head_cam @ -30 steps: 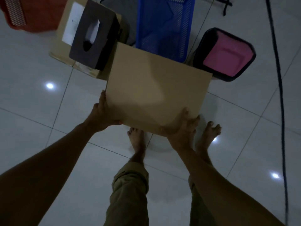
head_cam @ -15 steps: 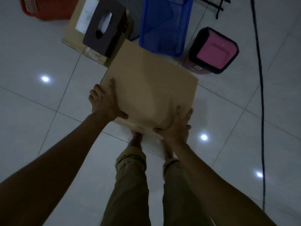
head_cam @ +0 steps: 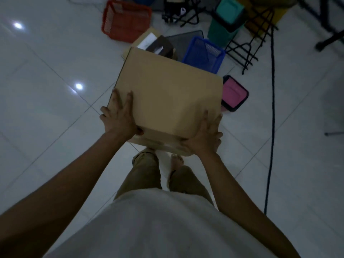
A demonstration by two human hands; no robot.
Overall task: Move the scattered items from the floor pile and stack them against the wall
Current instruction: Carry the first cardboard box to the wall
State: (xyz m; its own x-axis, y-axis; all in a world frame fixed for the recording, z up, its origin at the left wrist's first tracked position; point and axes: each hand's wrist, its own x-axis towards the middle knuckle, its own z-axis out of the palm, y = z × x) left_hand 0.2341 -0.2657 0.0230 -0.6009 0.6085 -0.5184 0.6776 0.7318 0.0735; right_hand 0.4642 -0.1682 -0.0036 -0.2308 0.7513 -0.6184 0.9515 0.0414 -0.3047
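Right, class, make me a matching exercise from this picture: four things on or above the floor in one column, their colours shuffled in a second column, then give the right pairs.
Things:
1. box held in both hands
2. crate at the far left of the pile
3. basket just beyond the box
4. bin near the wire rack

Colours:
A. blue
B. green
C. tan
D. red

Pairs: 1-C, 2-D, 3-A, 4-B
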